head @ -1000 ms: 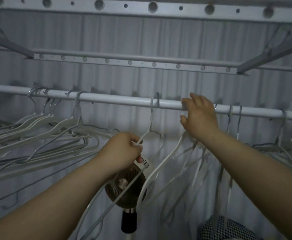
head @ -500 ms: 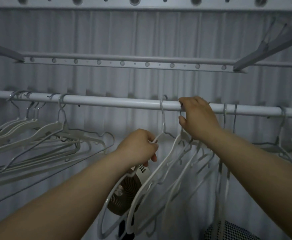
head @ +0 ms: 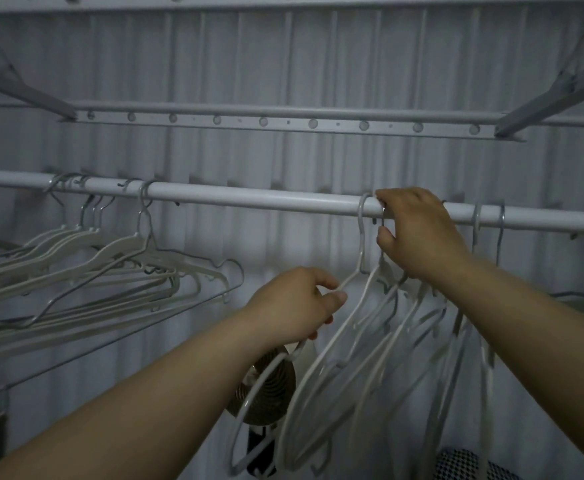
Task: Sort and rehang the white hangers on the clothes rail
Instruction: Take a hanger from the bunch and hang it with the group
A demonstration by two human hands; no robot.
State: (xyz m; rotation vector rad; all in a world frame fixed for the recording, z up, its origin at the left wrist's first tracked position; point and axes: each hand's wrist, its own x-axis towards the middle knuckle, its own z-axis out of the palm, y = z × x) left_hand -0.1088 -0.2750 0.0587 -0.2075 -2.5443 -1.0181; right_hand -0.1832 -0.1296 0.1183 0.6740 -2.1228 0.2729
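A white clothes rail (head: 249,197) runs across the view. My left hand (head: 294,306) grips the shoulder of a white hanger (head: 361,244) whose hook sits over the rail. Just right of that hook, my right hand (head: 418,233) is on the rail, fingers curled over it and round the hooks of a bunch of white hangers (head: 398,344) that dangle below. A second group of white hangers (head: 110,258) hangs spread out on the rail's left part. Two more hooks (head: 488,223) sit on the rail right of my right hand.
A perforated metal bar (head: 283,123) on angled brackets runs above the rail, with a grey pleated curtain (head: 283,64) behind. A small round fan (head: 266,393) stands low in the middle behind the hangers. A black-and-white patterned object (head: 463,465) lies at the bottom right.
My left hand has slid the single hanger rightward along the rail, up against the bunch under my right hand. My right hand has closed down round the rail and hooks.
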